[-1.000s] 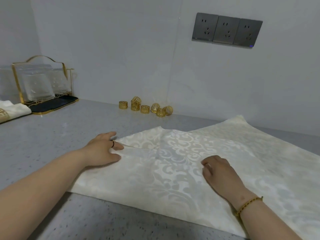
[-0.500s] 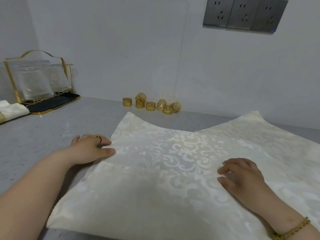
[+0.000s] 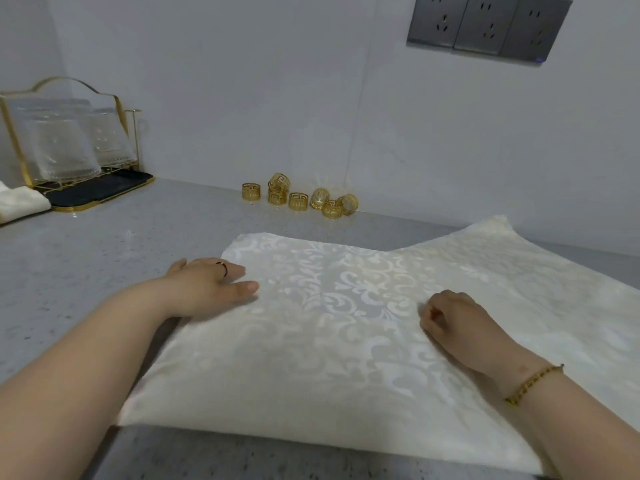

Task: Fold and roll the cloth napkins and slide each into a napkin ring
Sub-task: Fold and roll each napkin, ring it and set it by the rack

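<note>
A cream damask napkin (image 3: 329,358) lies spread on the grey counter (image 3: 104,244), with a doubled part nearest me and a single layer running off to the right. My left hand (image 3: 211,282) rests flat on its left edge, fingers and thumb straight, a ring on one finger. My right hand (image 3: 453,317) sits on the middle of the cloth with its fingers curled under; no cloth shows bunched in it. Several gold napkin rings (image 3: 298,199) are clustered against the back wall, beyond the napkin.
A gold wire rack with upturned glasses (image 3: 62,150) stands on a black tray at the far left. A folded cream napkin (image 3: 20,202) lies beside it. Grey wall sockets (image 3: 485,26) are at the upper right. The counter's front edge runs just below the napkin.
My left hand carried the napkin's flap away from me and laid it flat, then opened onto its left edge. My right hand's fingers curled into a loose fist.
</note>
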The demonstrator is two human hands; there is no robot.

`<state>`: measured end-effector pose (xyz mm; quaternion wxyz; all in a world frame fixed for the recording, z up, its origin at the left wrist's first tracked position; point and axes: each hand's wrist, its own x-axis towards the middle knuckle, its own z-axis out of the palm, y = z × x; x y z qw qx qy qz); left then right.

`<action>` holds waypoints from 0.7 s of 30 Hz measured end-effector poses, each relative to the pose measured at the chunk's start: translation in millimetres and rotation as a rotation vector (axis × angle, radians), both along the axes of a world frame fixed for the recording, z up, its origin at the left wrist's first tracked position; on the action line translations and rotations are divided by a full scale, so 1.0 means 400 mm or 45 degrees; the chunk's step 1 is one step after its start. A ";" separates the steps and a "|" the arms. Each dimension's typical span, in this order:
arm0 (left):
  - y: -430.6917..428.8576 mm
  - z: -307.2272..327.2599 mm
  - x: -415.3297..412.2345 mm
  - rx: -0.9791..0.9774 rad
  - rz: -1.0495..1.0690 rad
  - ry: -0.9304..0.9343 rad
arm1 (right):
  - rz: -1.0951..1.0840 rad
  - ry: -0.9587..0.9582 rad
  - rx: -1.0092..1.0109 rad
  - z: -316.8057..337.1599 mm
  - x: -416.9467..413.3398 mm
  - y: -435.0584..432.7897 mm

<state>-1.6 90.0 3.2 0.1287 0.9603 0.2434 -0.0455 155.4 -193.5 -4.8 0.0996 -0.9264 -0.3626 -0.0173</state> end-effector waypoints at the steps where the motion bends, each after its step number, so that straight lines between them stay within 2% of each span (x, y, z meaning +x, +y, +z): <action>1: -0.024 0.003 0.003 -0.020 -0.032 -0.029 | -0.004 -0.001 0.006 0.000 -0.001 0.004; 4: -0.123 0.017 -0.011 -0.014 -0.248 -0.026 | -0.029 -0.109 -0.034 -0.009 -0.002 0.010; 6: -0.195 0.008 -0.031 0.064 -0.449 0.076 | -0.034 -0.197 -0.072 -0.006 0.000 0.017; 9: -0.295 -0.011 -0.058 0.085 -0.610 0.127 | -0.061 -0.135 -0.062 -0.002 0.000 0.030; 14: -0.348 -0.049 -0.042 0.099 -0.573 0.065 | -0.121 -0.071 -0.119 0.002 -0.008 0.050; 21: -0.329 -0.070 -0.033 0.135 -0.470 0.053 | -0.074 -0.003 -0.032 -0.012 0.001 0.053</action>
